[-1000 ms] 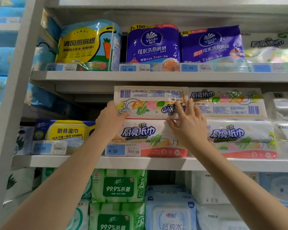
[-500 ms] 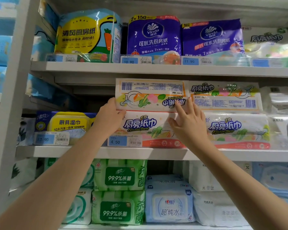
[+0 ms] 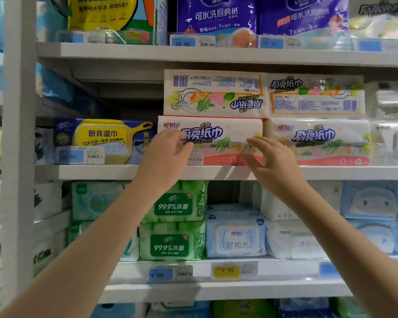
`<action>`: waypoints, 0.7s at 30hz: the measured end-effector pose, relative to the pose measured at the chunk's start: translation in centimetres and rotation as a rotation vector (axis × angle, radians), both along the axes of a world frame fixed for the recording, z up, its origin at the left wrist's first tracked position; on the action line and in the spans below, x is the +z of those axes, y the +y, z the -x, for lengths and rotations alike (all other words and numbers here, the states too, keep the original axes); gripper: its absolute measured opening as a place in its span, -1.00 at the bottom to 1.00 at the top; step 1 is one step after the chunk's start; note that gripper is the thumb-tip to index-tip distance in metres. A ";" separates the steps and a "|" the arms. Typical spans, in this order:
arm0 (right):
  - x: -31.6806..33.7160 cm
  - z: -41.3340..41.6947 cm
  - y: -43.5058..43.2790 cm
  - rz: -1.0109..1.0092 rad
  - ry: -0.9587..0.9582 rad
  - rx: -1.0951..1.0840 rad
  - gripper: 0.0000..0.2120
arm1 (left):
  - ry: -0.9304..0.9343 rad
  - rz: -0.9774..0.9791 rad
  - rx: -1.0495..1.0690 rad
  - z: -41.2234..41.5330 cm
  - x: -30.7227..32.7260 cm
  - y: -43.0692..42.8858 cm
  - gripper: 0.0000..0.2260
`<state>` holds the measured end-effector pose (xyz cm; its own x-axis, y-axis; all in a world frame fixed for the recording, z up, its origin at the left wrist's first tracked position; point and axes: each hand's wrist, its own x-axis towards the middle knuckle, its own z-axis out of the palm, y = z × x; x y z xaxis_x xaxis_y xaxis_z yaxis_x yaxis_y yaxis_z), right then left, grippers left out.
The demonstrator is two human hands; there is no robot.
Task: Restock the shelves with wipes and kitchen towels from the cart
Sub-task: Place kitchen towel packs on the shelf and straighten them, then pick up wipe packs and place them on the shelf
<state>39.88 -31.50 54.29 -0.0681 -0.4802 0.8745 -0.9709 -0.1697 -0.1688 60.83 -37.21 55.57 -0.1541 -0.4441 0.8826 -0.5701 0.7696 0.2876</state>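
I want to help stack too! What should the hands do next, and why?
Probably pull back for another pack: the left hand and right hand hold nothing, and the top kitchen towel pack already rests on the lower pack.

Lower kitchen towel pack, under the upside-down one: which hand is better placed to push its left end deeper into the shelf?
Probably the left hand: it is in front of the left end of the lower kitchen towel pack, while the right hand is at its right end.

White metal shelves (image 3: 101,172) on a pale upright post (image 3: 19,157) carry blue price tags (image 3: 182,41).
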 end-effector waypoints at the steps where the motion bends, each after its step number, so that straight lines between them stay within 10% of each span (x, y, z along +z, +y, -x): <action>1: -0.8 0.0 0.8 0.004 -0.011 0.020 -0.59 | -0.016 -0.018 -0.046 0.3 -0.9 0.5 -0.69; 21: -20.7 14.2 22.1 -0.146 -0.316 -0.077 -0.66 | -0.174 -0.426 -0.668 20.5 -20.9 15.3 -0.75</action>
<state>25.73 -9.37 33.54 -0.3653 -0.5814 0.7270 -0.8760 -0.0497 -0.4798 40.29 -21.96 34.69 -0.6250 -0.5025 0.5974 -0.0921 0.8074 0.5828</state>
